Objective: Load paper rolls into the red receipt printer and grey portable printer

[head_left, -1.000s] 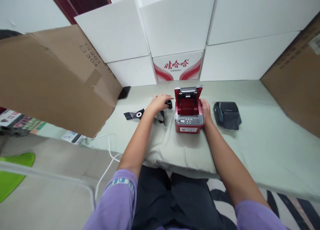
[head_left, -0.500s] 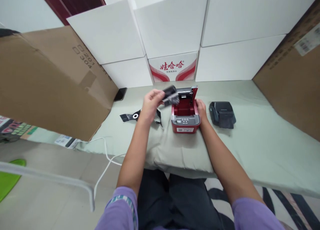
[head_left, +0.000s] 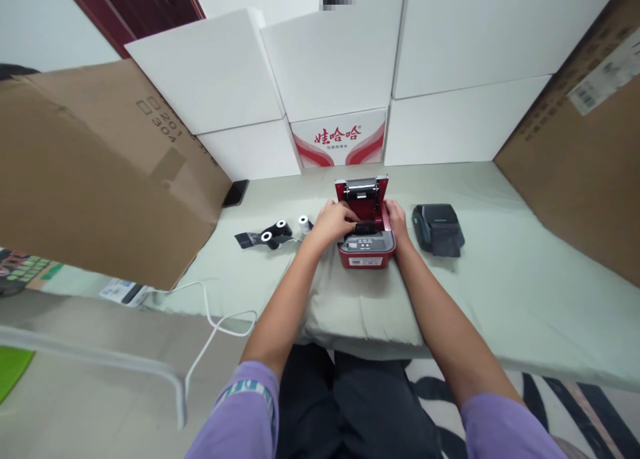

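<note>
A small red printer (head_left: 365,251) with its lid (head_left: 361,191) raised stands on the pale green cloth (head_left: 500,299). My left hand (head_left: 334,220) reaches into its open bay, fingers closed on a black roll (head_left: 365,228) that sits low in the bay. Against the printer's right side rests my right hand (head_left: 396,218), fingers curled on the casing. To the left lie black ribbon rolls (head_left: 273,235) on a trailing strip and a small white roll (head_left: 303,223).
A black printer (head_left: 437,228) sits to the right. White boxes (head_left: 345,66) line the back, one with red print (head_left: 337,139). Big cardboard sheets (head_left: 90,172) lean at left and right. A phone (head_left: 235,192) lies by the left sheet; a white cable (head_left: 215,326) hangs off the edge.
My left hand lifted the black roll from the cloth and carried it right, down into the red printer's bay. The right hand stayed on the printer's side.
</note>
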{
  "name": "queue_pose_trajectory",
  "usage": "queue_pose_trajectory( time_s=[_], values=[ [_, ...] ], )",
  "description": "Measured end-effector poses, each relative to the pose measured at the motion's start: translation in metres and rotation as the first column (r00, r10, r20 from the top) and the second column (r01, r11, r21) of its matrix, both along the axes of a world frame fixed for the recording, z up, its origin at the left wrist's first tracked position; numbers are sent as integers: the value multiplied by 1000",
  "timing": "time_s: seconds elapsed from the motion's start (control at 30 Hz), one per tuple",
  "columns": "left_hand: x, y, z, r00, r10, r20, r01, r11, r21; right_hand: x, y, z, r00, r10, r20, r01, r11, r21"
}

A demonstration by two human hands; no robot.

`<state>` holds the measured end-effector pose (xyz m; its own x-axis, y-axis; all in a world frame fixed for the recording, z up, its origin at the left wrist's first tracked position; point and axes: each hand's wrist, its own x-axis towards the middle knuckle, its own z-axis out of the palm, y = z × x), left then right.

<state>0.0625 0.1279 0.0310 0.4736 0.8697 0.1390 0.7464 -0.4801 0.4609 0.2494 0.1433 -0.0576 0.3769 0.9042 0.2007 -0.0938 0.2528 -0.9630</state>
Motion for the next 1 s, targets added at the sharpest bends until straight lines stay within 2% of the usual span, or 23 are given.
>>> queue_pose_trajectory(
  time_s=[0.1,0.2,0.27,0.4,0.57,0.73,0.8,0.87,0.93,1.0],
  values=[
    [3,-6,7,1000,-3,-10,3,1000,8,1,2,-2,999,28,-36,-27,999,21],
    [0,-20,8,990,-47,134,50,999,-20,1,3,-1,993,98,-63,-94,993,68],
    [-5,-29,4,971,-90,220,92,996,3,2,3,2,990,135,-46,-130,987,99],
    [-12,-36,-11,927,-165,338,119,981,152,2,-2,13,981,187,-54,-179,975,133],
    [-13,-42,-23,895,-151,421,30,960,279,5,-16,30,978,188,-87,-179,979,101],
    [-16,-50,-31,908,-115,402,-48,927,372,11,-25,31,976,186,115,-199,974,112],
    [-15,-50,-35,898,-75,434,-100,926,365,13,-26,28,964,228,139,-242,966,91],
    [-13,-47,-38,857,-8,515,-182,931,317,12,-25,24,955,288,70,-291,955,51],
    [-11,-42,-40,797,55,601,-227,950,215,12,-26,23,939,342,-22,-342,940,11],
    [-11,-37,-41,763,86,640,-205,972,114,12,-28,25,923,377,-76,-379,925,-17]
  ],
)
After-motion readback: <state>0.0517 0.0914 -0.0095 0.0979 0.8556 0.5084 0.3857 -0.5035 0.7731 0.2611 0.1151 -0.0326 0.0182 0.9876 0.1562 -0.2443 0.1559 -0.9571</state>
